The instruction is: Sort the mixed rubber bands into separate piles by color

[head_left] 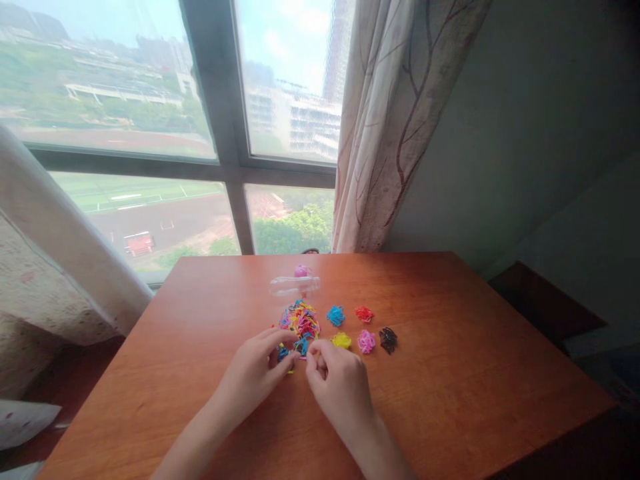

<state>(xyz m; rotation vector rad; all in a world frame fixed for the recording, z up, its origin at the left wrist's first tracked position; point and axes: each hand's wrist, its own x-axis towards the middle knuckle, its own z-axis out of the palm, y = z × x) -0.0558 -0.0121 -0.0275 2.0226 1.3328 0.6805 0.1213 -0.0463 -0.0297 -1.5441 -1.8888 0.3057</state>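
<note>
A mixed heap of small coloured rubber bands (301, 317) lies on the table in front of me. My left hand (263, 360) curves over the heap's near left edge, thumb and fingers apart, with some bands lying beneath it. Close to its right, my right hand (337, 373) has its fingertips pinched together at the heap's near edge. Whatever those fingertips hold is too small to make out. Just beyond my right hand sit separate single-colour piles: a yellow pile (342, 341), a pink pile (367, 342), a blue pile (335, 316), a red pile (364, 313) and a black pile (388, 340).
Behind the heap a clear plastic container (294, 285) lies on its side, with a pink object (301, 271) by it. The brown wooden table (440, 400) reaches to a window (225, 173) with a curtain (385, 133) on either side.
</note>
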